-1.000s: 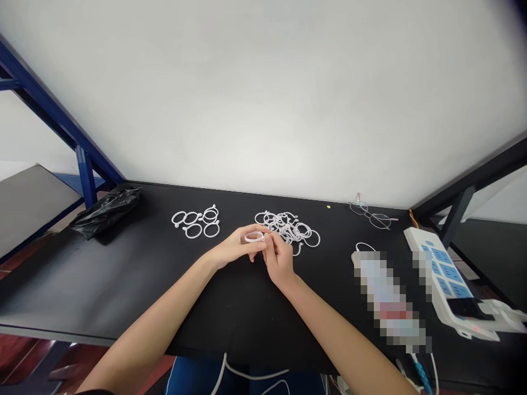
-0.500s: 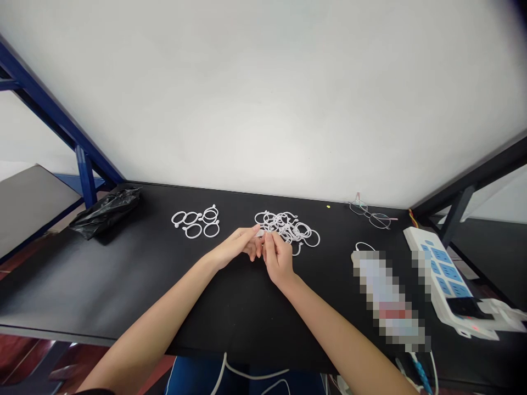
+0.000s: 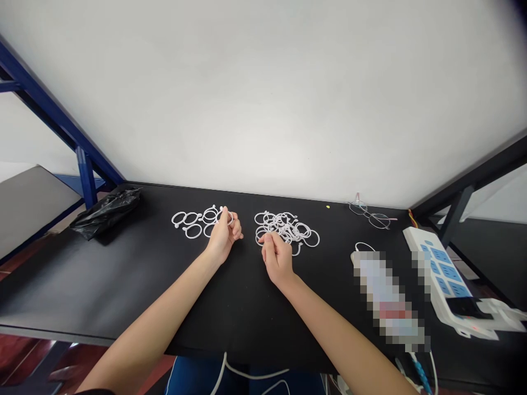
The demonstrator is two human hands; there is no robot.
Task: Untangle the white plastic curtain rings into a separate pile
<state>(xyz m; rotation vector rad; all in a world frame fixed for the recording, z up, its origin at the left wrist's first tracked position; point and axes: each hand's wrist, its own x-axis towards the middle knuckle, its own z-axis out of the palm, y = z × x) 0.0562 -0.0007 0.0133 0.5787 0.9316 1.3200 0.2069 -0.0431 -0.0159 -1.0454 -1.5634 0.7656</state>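
My left hand (image 3: 224,237) is closed on a white plastic ring (image 3: 231,220) with a small tab, held up between thumb and fingers. It is beside a loose group of similar white rings (image 3: 193,231) lying on the black table and partly covers one of them. My right hand (image 3: 279,257) is closed, thumb against the curled fingers, at the near edge of a tangled pile of white rings (image 3: 302,230). Whatever is between its fingertips, if anything, is hidden.
A crumpled black plastic bag (image 3: 109,211) lies at the left. On the right are eyeglasses (image 3: 379,220), a blurred-out phone-like object (image 3: 387,302) with a cable, and a white power strip (image 3: 438,274) with a plugged-in charger. A pale wall (image 3: 263,109) rises behind the table (image 3: 123,274).
My left hand has moved left, away from my right hand, carrying a white ring to the left group. My right hand has stayed by the pile.
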